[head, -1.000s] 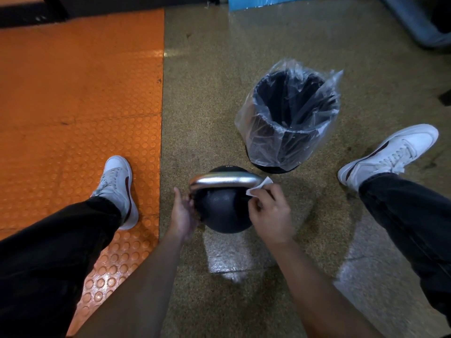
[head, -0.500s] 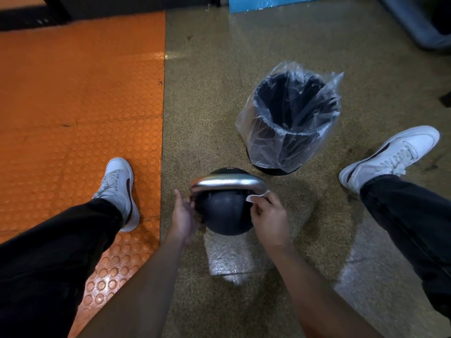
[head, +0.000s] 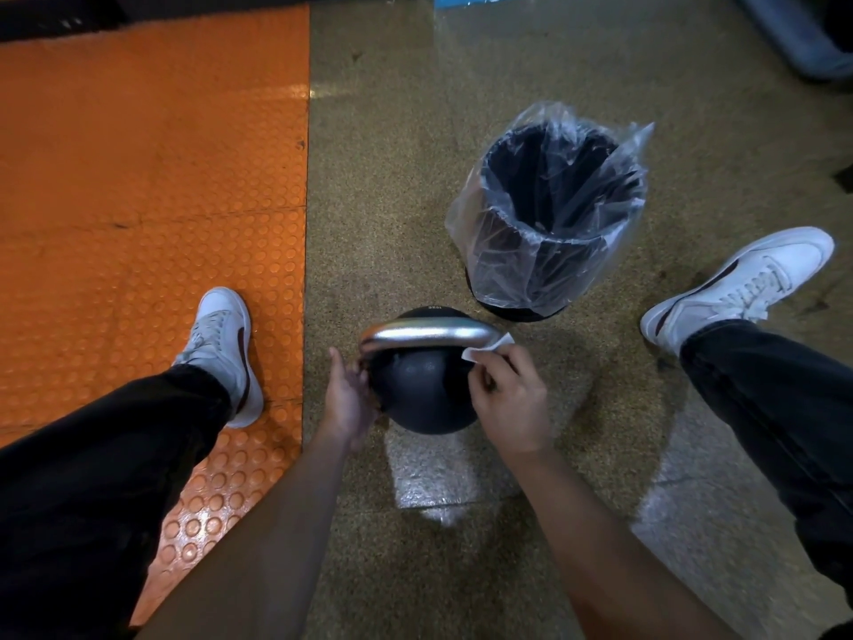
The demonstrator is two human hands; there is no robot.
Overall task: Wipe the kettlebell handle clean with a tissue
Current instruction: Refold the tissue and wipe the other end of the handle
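Speckled tan flooring (head: 461,131) meets an orange studded mat (head: 138,177) along a straight seam at the left, and the person stands astride it in white shoes and dark trousers. On the tan side, just beside the seam, sits a black kettlebell (head: 422,399) with a silver handle (head: 429,334) arching across its top.

The left hand (head: 346,399) is cupped against the bell's left flank below the handle's left end, fingers loosely curved round the side. The right hand (head: 507,404) has its fingers curled, pinching a white tissue (head: 489,351) against the handle's right end where it bends down into the bell; a corner of the tissue sticks out beyond the fingertips. The bell lies between the two hands, touched by both.

Just beyond the kettlebell, near its far right side, stands a black bin (head: 549,214) lined with a clear plastic bag.
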